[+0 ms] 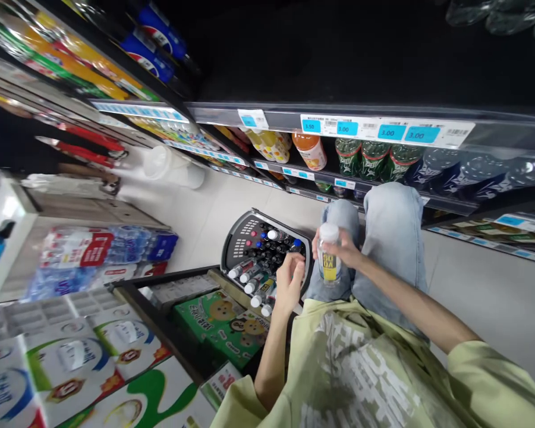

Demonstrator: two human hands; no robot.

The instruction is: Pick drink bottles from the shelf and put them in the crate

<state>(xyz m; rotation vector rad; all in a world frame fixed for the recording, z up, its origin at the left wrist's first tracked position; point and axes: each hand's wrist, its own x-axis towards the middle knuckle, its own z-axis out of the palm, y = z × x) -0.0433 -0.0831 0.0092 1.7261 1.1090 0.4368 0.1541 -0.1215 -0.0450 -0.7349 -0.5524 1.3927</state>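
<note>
My right hand (pixel 345 249) is wrapped round a small clear bottle (pixel 329 257) with a white cap and a yellow label, held upright over my knees. My left hand (pixel 289 284) hangs over the right side of a dark shopping basket (pixel 241 235) on the floor, fingers curled down among the bottles inside it; whether it grips one is hidden. The basket holds several small bottles with black, white, blue and pink caps. I am crouched in blue jeans in front of a drinks shelf.
Shelves (pixel 383 128) with blue price tags carry green, orange and dark bottles ahead. Cola bottles (pixel 154 50) sit on the upper shelf at left. Packs of water (pixel 102 249) and stacked cartons (pixel 71 362) stand at left, green boxes (pixel 223 324) beside the basket.
</note>
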